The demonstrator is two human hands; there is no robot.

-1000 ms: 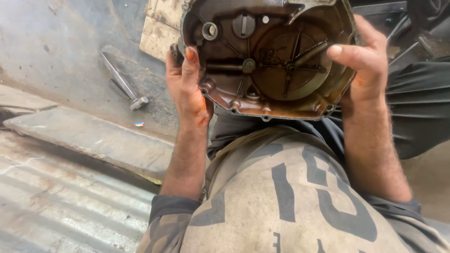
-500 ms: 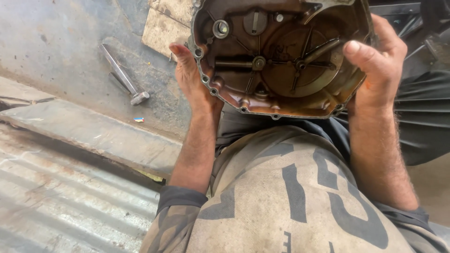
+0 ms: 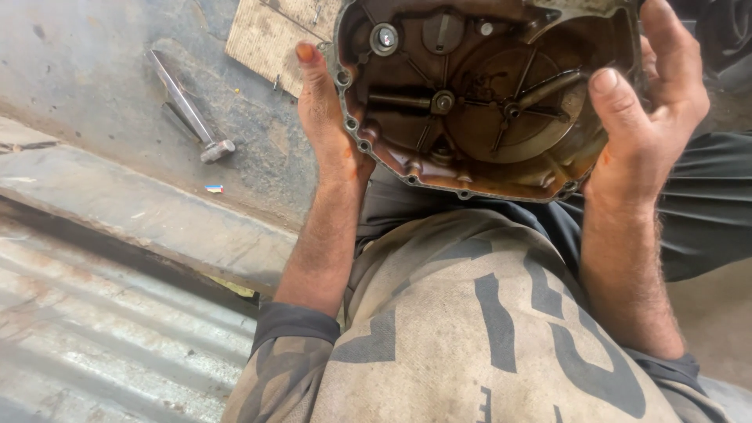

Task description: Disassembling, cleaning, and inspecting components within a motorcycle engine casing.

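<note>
Head view, looking down past the person's chest. Both hands hold a metal engine cover [image 3: 486, 94] up in front of the body, above the lap, its hollow inner face turned toward the camera. Left hand [image 3: 325, 125] lies flat along the cover's left rim, fingers extended upward and closed against the edge. Right hand [image 3: 646, 117] wraps the right rim, thumb pressed on the inner face and fingers curled behind the casting.

Step in hand, as judged from the pose: inspection of the cover's inner side, the part being presented squarely to the eyes. Any following move would call for a firm two-handed grip, since the casting looks heavy and its oily surface may slip; tilting it would need both wrists to turn together.

Appearance of the cover: a rounded casting, brown with oil film and grime, with radial stiffening ribs meeting at a central boss, a short shaft lying across the middle, a round bearing seat near the upper left, and a flange ringed with bolt holes. Its upper edge runs out of frame.

Surroundings: a long-handled metal tool [image 3: 188, 110] lies on the concrete floor [image 3: 78, 70] to the left, well apart from the hands; a piece of cardboard [image 3: 266, 35] lies behind the cover.
</note>
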